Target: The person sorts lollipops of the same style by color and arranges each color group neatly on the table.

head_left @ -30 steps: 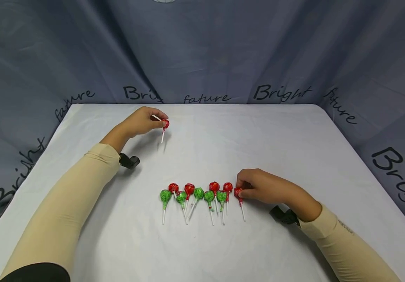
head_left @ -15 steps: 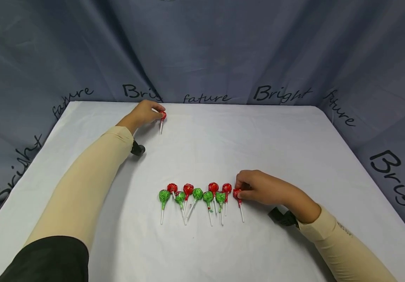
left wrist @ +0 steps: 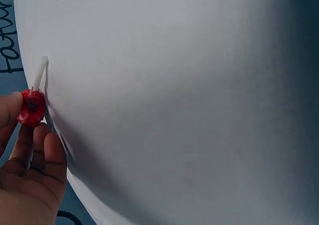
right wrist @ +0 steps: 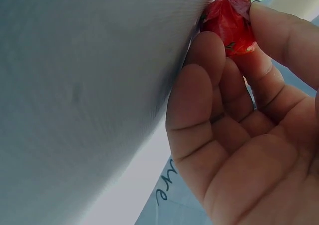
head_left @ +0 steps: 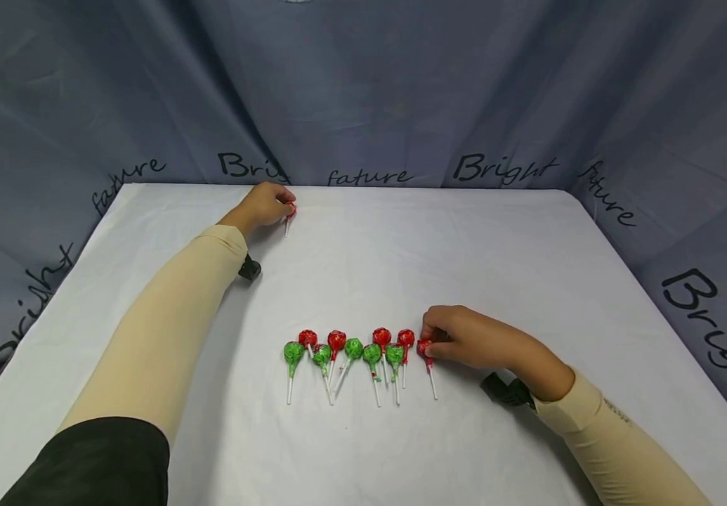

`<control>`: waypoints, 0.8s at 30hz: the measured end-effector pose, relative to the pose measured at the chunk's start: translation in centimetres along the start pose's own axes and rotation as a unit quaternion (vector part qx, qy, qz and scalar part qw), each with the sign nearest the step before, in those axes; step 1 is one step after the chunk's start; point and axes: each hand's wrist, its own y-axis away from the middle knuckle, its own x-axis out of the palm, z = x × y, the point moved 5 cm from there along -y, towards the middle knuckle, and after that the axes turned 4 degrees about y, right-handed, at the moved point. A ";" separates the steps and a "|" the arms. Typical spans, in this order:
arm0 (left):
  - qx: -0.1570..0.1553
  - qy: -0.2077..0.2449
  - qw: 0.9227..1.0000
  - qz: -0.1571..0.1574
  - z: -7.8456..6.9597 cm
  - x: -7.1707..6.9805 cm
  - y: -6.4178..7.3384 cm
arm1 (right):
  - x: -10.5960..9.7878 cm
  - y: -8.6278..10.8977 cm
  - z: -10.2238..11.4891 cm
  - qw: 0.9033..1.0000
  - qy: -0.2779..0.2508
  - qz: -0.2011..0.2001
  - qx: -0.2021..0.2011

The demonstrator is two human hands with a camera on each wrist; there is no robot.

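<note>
Left hand (head_left: 265, 206): reached out to the far side of the white cloth-covered worktop (head_left: 496, 267), fingers curled, pinching the round head of a red foil-wrapped lollipop with a white stick (head_left: 289, 213). Stick points back toward the person; from the left wrist view the head sits between thumb and fingertips (left wrist: 47, 145), with the stick lying along the cloth.

Right hand (head_left: 464, 336): low on the near part of the worktop, fingers curled, thumb and fingertips (right wrist: 209, 56) pinching the head of a second red wrapped lollipop (head_left: 426, 349). Its white stick trails toward the person, flat on the cloth.

Just beside the right hand, on its thumb side: a tight row of red and green wrapped lollipops (head_left: 350, 351), heads away from the person and sticks toward them; some sticks cross. The pinched lollipop is at the end of this row nearest the right hand, a little apart from its neighbour.

Left hand is well apart from the row and from the right hand.

Beyond the left hand: blue-grey draped backdrop with black lettering (head_left: 502, 167). Both forearms are in beige sleeves (head_left: 167, 330).
</note>
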 end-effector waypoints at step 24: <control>-0.008 -0.001 1.000 0.012 -0.6 -1.2 1.3 | 0.1 0.0 -0.2 1.000 -0.001 -0.003 -0.004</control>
